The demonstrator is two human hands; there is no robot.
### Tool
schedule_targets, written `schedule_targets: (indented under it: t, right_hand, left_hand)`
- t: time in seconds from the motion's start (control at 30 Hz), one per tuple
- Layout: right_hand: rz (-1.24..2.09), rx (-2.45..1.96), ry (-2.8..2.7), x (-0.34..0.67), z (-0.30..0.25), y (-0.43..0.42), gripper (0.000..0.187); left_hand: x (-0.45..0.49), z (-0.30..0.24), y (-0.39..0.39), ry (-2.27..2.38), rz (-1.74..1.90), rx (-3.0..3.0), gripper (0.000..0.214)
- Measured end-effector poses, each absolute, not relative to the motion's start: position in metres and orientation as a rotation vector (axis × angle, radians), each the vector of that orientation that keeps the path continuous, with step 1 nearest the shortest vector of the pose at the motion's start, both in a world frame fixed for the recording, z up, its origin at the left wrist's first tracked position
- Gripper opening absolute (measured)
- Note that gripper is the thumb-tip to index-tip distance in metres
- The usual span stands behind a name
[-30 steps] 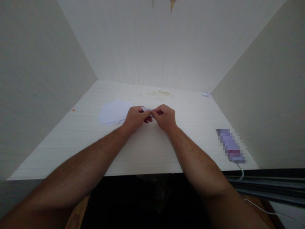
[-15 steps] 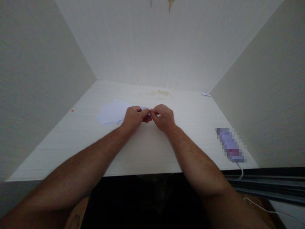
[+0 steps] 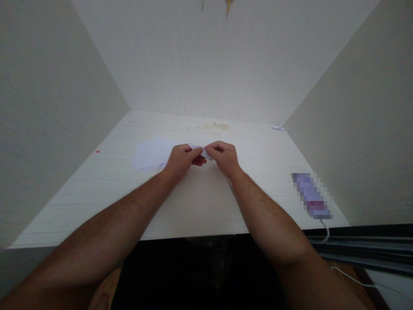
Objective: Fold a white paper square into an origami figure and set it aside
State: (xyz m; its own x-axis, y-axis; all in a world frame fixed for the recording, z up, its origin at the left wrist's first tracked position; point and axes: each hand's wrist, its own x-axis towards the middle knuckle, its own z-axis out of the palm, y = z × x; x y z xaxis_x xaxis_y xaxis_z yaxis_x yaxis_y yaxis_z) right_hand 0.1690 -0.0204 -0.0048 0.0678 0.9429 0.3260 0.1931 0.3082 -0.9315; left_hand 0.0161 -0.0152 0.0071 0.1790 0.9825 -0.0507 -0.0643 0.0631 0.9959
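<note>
A small piece of white paper is pinched between my two hands above the middle of the table. My left hand is closed on its left part, thumb on top and fingers curled beneath. On the right edge, my right hand grips it between thumb and forefinger. How the paper is folded is mostly hidden by the fingers. Just left of my left hand lie loose white paper sheets, flat and overlapping.
The white table is walled on three sides. A blurred-out phone-like object with a white cable lies at the right. A small folded paper sits in the back right corner, and a brownish stain marks the back.
My right hand has shifted slightly on the paper, and more of the white piece now shows between the hands. My left hand keeps its hold.
</note>
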Motion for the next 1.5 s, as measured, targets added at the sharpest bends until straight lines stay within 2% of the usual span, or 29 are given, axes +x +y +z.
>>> schedule_targets:
  t: [1.13,1.5]
  right_hand:
    - [0.671,-1.223,-1.435,0.1657,-0.0037,-0.0228,0.004]
    - [0.697,-1.215,-1.412,0.1626,-0.0020,-0.0250,0.002]
  left_hand:
    - [0.0117,0.0040,-0.0153,0.982,1.040,1.293,0.028]
    - [0.0131,0.0053,-0.0170,1.011,1.091,1.315,0.024]
